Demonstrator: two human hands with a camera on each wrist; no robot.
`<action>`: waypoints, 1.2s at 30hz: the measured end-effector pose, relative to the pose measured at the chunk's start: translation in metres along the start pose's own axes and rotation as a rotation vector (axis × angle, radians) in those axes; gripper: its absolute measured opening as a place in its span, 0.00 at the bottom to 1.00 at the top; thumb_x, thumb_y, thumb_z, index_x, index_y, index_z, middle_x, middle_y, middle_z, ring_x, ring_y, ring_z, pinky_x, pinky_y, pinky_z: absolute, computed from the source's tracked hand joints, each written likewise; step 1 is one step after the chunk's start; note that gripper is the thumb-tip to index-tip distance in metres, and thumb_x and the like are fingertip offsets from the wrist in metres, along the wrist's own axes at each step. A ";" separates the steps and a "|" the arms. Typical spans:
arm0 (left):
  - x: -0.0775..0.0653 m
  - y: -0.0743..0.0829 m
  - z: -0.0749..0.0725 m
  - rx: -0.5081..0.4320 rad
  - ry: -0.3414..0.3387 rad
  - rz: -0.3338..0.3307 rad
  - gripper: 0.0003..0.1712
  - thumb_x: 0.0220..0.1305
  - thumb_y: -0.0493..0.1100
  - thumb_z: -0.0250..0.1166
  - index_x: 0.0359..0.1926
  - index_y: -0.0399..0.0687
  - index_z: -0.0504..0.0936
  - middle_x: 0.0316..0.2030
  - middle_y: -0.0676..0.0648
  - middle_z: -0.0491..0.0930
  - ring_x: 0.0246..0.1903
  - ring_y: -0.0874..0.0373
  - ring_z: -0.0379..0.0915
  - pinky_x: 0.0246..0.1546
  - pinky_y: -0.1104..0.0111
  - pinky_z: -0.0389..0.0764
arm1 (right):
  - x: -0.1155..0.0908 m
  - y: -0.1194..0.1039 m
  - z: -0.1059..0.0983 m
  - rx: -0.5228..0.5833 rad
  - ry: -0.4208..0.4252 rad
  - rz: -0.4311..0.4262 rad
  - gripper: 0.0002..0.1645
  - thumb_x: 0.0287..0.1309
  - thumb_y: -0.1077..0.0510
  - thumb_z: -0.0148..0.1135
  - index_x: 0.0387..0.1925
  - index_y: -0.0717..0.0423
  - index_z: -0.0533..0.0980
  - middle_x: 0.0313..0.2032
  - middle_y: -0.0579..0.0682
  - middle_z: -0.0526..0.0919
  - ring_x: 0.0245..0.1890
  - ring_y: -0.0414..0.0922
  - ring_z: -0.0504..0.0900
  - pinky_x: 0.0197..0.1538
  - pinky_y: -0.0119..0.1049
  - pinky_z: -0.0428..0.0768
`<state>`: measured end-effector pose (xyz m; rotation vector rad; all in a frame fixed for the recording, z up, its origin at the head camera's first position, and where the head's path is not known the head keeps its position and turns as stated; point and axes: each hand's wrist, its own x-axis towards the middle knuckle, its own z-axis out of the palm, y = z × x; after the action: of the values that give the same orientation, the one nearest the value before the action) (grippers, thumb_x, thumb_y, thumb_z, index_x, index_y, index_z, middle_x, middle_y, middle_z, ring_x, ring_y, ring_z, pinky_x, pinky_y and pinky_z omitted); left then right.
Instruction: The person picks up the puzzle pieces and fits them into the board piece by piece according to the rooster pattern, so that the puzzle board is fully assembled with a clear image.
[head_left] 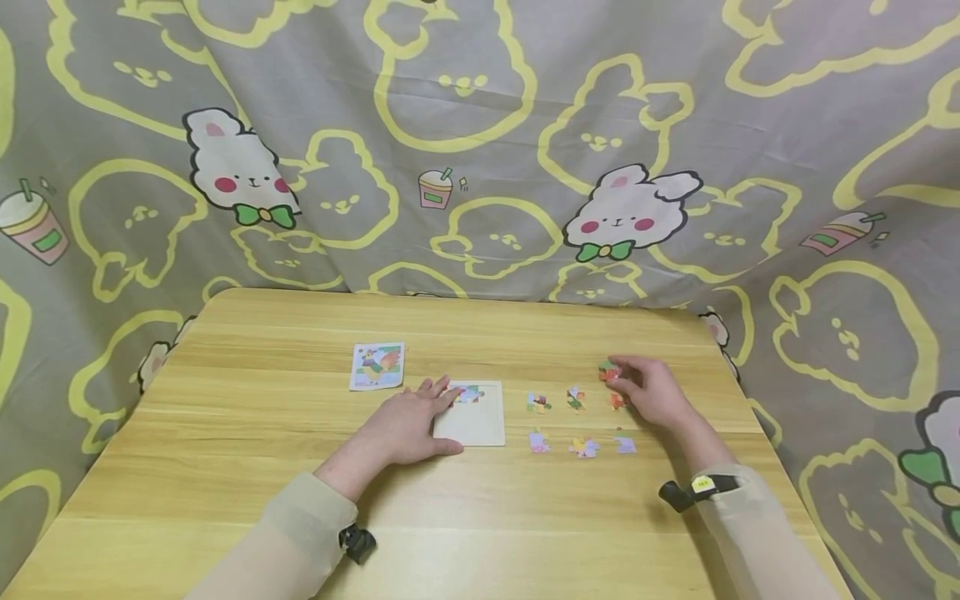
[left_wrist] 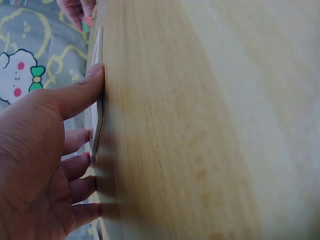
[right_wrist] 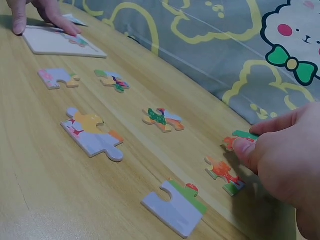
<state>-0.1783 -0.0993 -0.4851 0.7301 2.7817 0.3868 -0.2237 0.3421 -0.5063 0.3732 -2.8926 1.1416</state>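
Note:
My left hand [head_left: 405, 423] rests on the left side of a square white puzzle tray [head_left: 483, 425]. Its fingers are spread, with the thumb at the tray's near edge. Along the tray's top edge lie joined, colourful pieces [head_left: 471, 394], partly covered by my fingers. At the right, my right hand [head_left: 658, 393] pinches an orange-red and green puzzle piece [right_wrist: 245, 135] between thumb and fingers. Just below that hand is an orange and green puzzle piece [right_wrist: 223, 174] on the table.
Other loose pieces lie in two rows right of the tray, among them a lilac and green piece [right_wrist: 176, 207] and a lilac and yellow piece [right_wrist: 91, 132]. A picture card [head_left: 377, 367] lies left of the tray on the wooden table [head_left: 480, 533]. A patterned curtain [head_left: 495, 183] hangs behind.

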 end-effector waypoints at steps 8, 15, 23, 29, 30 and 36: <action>0.001 -0.001 0.001 0.000 -0.004 -0.003 0.56 0.60 0.74 0.71 0.82 0.56 0.64 0.81 0.46 0.57 0.78 0.41 0.56 0.75 0.44 0.61 | -0.002 -0.010 -0.003 0.015 0.016 -0.001 0.27 0.71 0.67 0.66 0.68 0.61 0.77 0.45 0.52 0.84 0.42 0.49 0.82 0.39 0.35 0.83; 0.001 0.000 0.000 0.004 -0.014 -0.011 0.56 0.61 0.74 0.70 0.82 0.57 0.64 0.82 0.46 0.56 0.78 0.42 0.54 0.76 0.44 0.60 | -0.002 -0.029 -0.002 0.069 0.041 -0.039 0.25 0.69 0.67 0.68 0.66 0.62 0.78 0.43 0.52 0.84 0.39 0.50 0.81 0.35 0.34 0.82; 0.001 0.001 -0.001 0.007 -0.015 -0.009 0.55 0.61 0.74 0.70 0.82 0.57 0.64 0.82 0.46 0.56 0.78 0.42 0.55 0.75 0.45 0.61 | -0.002 -0.051 0.004 0.135 0.025 -0.059 0.25 0.68 0.66 0.70 0.65 0.60 0.80 0.42 0.53 0.83 0.38 0.54 0.81 0.35 0.35 0.83; 0.001 0.001 -0.001 0.004 -0.007 -0.009 0.55 0.60 0.73 0.72 0.82 0.57 0.66 0.81 0.46 0.58 0.77 0.41 0.57 0.74 0.44 0.63 | 0.000 -0.064 0.015 0.147 0.011 -0.077 0.24 0.66 0.66 0.71 0.63 0.58 0.82 0.41 0.50 0.84 0.40 0.50 0.80 0.42 0.36 0.82; 0.001 0.001 -0.001 0.001 -0.006 -0.009 0.55 0.60 0.73 0.72 0.82 0.57 0.66 0.81 0.46 0.58 0.77 0.40 0.57 0.74 0.44 0.63 | 0.000 -0.066 0.017 0.149 0.006 -0.078 0.24 0.66 0.65 0.71 0.63 0.58 0.82 0.41 0.49 0.84 0.40 0.49 0.80 0.42 0.37 0.82; 0.001 0.001 -0.002 -0.010 -0.008 -0.008 0.55 0.60 0.73 0.72 0.82 0.57 0.66 0.81 0.46 0.58 0.77 0.40 0.57 0.73 0.44 0.63 | 0.002 -0.075 0.028 0.158 -0.029 -0.106 0.24 0.67 0.63 0.71 0.63 0.58 0.81 0.40 0.47 0.85 0.40 0.48 0.82 0.43 0.39 0.83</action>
<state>-0.1790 -0.0986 -0.4832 0.7163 2.7722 0.3950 -0.2070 0.2700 -0.4767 0.5437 -2.7752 1.3613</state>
